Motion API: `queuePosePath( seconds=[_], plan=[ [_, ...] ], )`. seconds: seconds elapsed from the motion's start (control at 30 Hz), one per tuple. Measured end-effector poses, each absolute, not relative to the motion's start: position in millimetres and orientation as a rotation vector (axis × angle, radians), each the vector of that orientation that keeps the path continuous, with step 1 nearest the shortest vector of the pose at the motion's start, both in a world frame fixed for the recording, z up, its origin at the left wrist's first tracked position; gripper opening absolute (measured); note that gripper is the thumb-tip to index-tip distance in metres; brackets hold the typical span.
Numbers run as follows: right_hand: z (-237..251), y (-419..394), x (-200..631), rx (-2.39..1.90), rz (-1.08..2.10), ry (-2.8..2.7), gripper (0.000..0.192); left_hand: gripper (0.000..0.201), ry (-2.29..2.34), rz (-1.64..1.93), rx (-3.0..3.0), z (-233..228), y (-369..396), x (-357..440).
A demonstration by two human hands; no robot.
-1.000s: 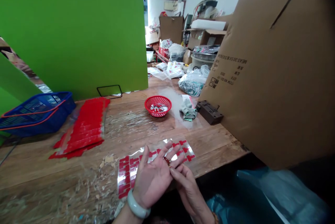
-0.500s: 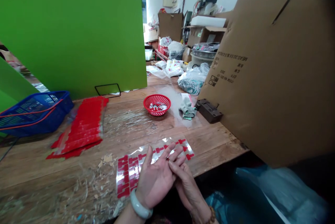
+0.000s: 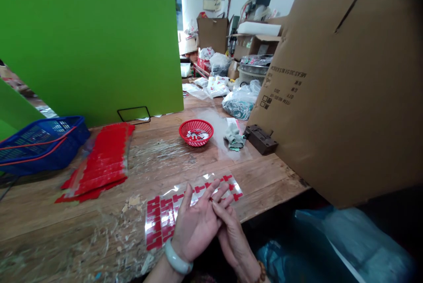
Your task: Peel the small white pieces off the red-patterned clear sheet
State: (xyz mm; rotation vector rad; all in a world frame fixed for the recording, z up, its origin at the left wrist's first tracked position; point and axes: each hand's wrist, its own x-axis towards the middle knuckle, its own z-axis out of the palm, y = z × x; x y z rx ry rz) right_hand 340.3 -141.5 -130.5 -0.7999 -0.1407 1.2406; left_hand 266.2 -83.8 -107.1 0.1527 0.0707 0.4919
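Facing palm up in the head view, the left hand point(image 3: 194, 232) had its fingers spread, bangle point(image 3: 176, 260) on the wrist. Right hand point(image 3: 233, 232) touched it, thumb laid on the left fingers, beads point(image 3: 262, 269) at its wrist. Tiny red bit point(image 3: 211, 199) showed at the right thumb tip, mostly covered; couldn't tell what it was or whether the right hand pinched it. Clear sheet point(image 3: 153, 223) with red shapes lay flat on the table point(image 3: 264, 186) just beyond the hands, partly hidden by them. Red basket point(image 3: 196, 143) stood farther back, white and red pieces point(image 3: 197, 134) inside. Right of it: crumpled cloth point(image 3: 235, 137), then dark block point(image 3: 262, 139) beside the carton point(image 3: 346, 98). Left: red stack point(image 3: 104, 155), blue basket point(image 3: 42, 142) near it. Green board point(image 3: 99, 45) stood behind both.
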Motion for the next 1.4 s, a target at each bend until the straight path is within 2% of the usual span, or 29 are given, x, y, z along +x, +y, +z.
queuePosePath(
  seconds=[0.2,0.4,0.6,0.77,0.9,1.0,1.1,1.23,1.4],
  plan=[
    [-135,-140,340,-0.814,1.235,-0.150,0.033,0.062,0.069,0.491,0.145,-108,-81,264],
    [-132,-147,340,-0.795,1.294,-0.305,0.025,0.050,0.125,0.520,0.188,-121,-71,260],
    [-133,-148,334,-0.819,1.276,-0.289,0.040,0.047,0.155,0.532,0.187,-125,-78,263],
    [-143,-159,343,-0.901,1.268,-0.352,0.030,0.052,0.121,0.533,0.205,-126,-76,260],
    [-155,-196,391,-1.070,0.907,-0.191,0.024,0.054,0.130,0.560,0.192,-136,-69,254],
    [-160,-246,451,-1.077,0.504,0.095,0.019,0.055,0.134,0.545,0.162,-141,-67,255],
    [-158,-297,513,-1.085,0.267,0.290,0.013,0.053,0.126,0.510,0.153,-140,-70,259],
    [-142,-331,582,-1.134,0.228,0.299,0.014,0.054,0.127,0.468,0.163,-134,-76,265],
    [-122,-326,646,-1.192,0.398,0.221,0.013,0.052,0.131,0.471,0.158,-130,-80,267]
  ],
)
